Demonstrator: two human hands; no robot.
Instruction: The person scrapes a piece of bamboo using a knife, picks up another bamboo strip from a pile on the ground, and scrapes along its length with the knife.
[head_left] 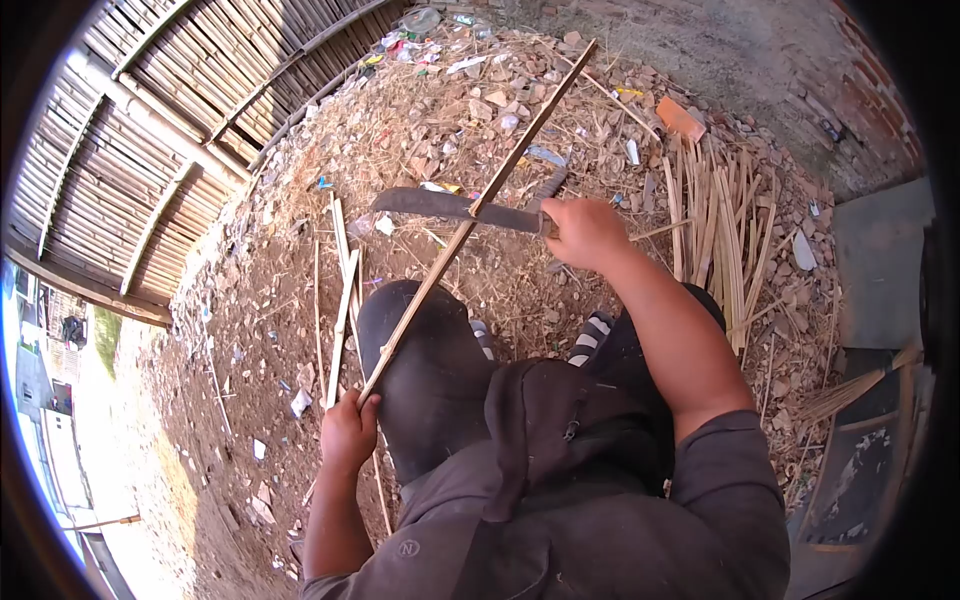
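My left hand [350, 432] is closed around the lower end of a long bamboo strip [432, 275]. The strip slants up and away to the right, passing over my left knee. Its far half looks darker than the near half. My right hand [587, 235] grips the handle of a machete [425, 203], the blade pointing left. That blade crosses the strip near its middle and appears to touch it, by a small notch or raised sliver. Just beyond my right hand lies a dark ridged object [550, 182], its kind unclear.
A bundle of split bamboo strips [728, 235] lies at the right, with a few more strips [340, 320] beside my left knee. Rubble and litter cover the ground. A bamboo fence [170, 130] stands left, a brick wall [790, 90] behind, a grey panel [882, 265] right.
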